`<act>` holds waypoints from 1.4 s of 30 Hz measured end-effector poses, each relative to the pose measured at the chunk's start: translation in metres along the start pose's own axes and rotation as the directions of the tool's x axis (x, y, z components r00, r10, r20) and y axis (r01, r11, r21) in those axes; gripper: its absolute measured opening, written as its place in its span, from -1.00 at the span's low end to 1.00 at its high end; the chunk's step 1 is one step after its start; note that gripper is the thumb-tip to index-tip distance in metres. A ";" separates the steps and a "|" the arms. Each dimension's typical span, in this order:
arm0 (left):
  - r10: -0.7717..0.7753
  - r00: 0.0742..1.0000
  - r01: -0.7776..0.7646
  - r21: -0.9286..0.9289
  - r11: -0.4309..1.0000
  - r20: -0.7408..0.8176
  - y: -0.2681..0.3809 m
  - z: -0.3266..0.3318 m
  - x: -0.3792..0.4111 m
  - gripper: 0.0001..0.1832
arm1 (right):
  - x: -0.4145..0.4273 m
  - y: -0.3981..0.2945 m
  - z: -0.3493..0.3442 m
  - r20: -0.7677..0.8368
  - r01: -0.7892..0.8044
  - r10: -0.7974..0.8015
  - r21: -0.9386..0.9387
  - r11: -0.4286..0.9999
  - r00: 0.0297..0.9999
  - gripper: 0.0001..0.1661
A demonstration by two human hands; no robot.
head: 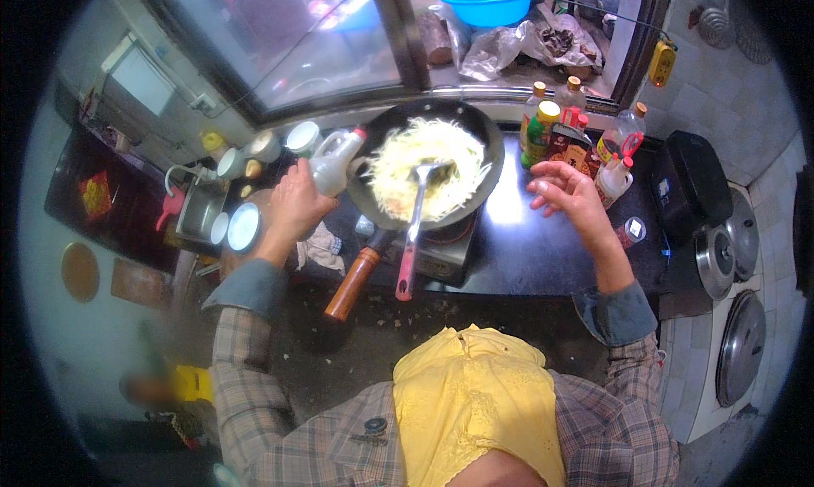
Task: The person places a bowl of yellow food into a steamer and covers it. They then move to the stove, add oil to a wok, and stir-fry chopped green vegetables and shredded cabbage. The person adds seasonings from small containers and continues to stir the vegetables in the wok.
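Observation:
My left hand (297, 201) grips a translucent plastic bottle with a red cap (334, 166), tilted at the left rim of the wok (491, 163). Pale shredded vegetable fills the wok, which sits on a cooktop (439, 258). A metal spatula (416, 233) rests in the shreds, its red handle end over the rim towards me. The wok's wooden handle (353, 283) points to the lower left. My right hand (563, 188) is raised over the counter right of the wok, fingers apart and holding nothing, near the seasoning bottles.
Seasoning bottles (539, 134) and a white jug with a red cap (613, 178) stand at the back right. A black lidded container (690, 182) is further right. Bowls (244, 226), a cloth (321, 246) and a sink (202, 213) lie to the left. A window frame (400, 42) runs behind the wok.

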State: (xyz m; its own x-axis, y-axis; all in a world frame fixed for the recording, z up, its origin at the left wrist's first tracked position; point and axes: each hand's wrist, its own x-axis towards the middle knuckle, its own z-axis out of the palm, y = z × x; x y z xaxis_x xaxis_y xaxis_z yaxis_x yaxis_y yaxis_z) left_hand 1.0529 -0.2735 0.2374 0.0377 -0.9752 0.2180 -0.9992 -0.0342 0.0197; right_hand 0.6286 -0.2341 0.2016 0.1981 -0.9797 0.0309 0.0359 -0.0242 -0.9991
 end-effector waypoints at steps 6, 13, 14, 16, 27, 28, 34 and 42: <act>-0.054 0.997 0.059 0.084 0.995 -0.063 0.003 0.003 0.011 -0.35 | 0.003 0.004 0.002 0.018 -0.013 0.013 -0.007 1.000 1.000 -0.60; 0.005 0.992 0.009 0.106 0.994 -0.126 0.002 0.010 0.019 -0.34 | 0.007 0.012 0.001 0.040 -0.038 0.038 -0.003 0.999 0.998 -0.62; -0.018 0.993 0.030 0.100 0.995 -0.116 0.003 0.010 0.020 -0.33 | 0.007 0.012 0.003 0.053 -0.036 0.036 -0.001 0.999 0.998 -0.62; -0.058 0.993 0.066 0.085 0.994 -0.098 0.011 0.007 0.022 -0.29 | 0.009 0.014 0.003 0.074 -0.029 0.029 0.000 1.000 0.997 -0.62; 0.062 0.998 -0.003 -0.880 0.475 0.030 0.080 -0.028 0.013 -0.11 | 0.018 0.017 0.019 0.193 -0.030 0.032 -0.013 0.999 0.981 -0.53; 0.118 0.991 -0.018 -0.820 0.572 0.061 0.099 -0.026 0.011 -0.14 | 0.020 0.023 0.026 0.193 0.049 -0.049 0.004 0.999 0.980 -0.40; 0.486 0.866 -0.116 -0.901 0.417 0.113 0.224 0.007 -0.035 -0.12 | 0.003 0.038 0.041 -0.103 0.289 -0.289 -0.008 0.957 0.952 0.24; 0.654 0.704 -0.477 -0.498 0.724 0.275 0.208 0.009 -0.039 -0.17 | -0.012 0.128 -0.068 -0.520 -0.137 -0.007 -0.238 0.962 0.854 0.16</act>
State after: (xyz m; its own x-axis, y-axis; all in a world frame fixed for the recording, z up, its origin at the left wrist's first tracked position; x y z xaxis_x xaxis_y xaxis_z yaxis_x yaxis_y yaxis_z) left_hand 0.8439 -0.2447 0.2239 -0.6303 -0.7696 -0.1023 -0.7353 0.5495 0.3966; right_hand 0.5643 -0.2391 0.0716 -0.3406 -0.9400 0.0180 -0.2260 0.0633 -0.9721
